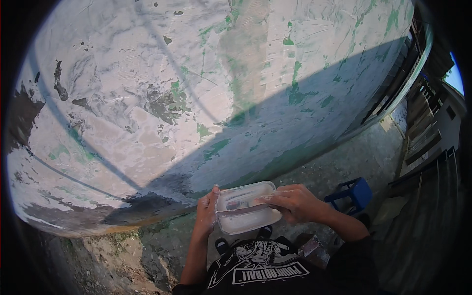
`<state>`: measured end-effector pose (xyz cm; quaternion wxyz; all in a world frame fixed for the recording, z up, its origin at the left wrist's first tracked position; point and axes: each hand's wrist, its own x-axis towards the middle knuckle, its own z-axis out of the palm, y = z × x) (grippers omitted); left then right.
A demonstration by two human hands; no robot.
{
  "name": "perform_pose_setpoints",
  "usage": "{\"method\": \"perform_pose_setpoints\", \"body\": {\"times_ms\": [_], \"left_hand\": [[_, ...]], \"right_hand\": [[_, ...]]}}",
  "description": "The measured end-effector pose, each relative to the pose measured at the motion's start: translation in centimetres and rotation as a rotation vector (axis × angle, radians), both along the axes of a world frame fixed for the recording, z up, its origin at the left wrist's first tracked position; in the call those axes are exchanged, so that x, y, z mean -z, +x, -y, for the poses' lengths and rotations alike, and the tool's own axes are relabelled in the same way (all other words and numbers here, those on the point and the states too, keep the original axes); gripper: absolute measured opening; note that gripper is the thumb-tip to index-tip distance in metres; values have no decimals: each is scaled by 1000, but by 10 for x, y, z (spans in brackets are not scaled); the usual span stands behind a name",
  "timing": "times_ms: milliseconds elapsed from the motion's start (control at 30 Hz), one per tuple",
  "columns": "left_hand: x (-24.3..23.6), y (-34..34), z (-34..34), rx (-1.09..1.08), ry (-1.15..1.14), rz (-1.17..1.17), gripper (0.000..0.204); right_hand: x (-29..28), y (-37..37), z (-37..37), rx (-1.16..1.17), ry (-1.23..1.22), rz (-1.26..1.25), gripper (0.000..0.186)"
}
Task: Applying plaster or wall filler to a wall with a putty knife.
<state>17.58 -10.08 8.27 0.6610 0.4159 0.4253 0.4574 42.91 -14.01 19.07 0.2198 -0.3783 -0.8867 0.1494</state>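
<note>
A translucent plastic container (246, 221) with pale paste inside is held below the wall, over my feet. My left hand (208, 209) grips its left end, fingertips whitened with residue. My right hand (292, 201) is at the container's right, fingers closed on a flat scraper-like piece (236, 205) lying across the container's top; its exact shape is hard to tell.
The wall (147, 98), patchy white with flaking green, stands ahead, half shaded. A concrete path (314, 167) runs along its foot, broken at lower left (137, 255). A blue plastic stool (349, 194) is at right, near railings and a building (447, 118). My sandals (222, 246) show below.
</note>
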Motion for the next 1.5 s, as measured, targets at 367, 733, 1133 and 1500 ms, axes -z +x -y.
{"method": "perform_pose_setpoints", "body": {"times_ms": [367,733,1133,1500], "left_hand": [[8,23,-11,26,-23,40,48],[35,64,-57,181,88,-177,46],[-78,143,-79,192,-40,209,50],[-217,173,-124,326,88,248,56]], "right_hand": [[28,21,-4,-12,-19,106,47],[19,68,-21,40,-37,135,32],[-43,154,-63,145,-238,-555,36],[-185,212,-131,-139,-579,-1190,35]]}}
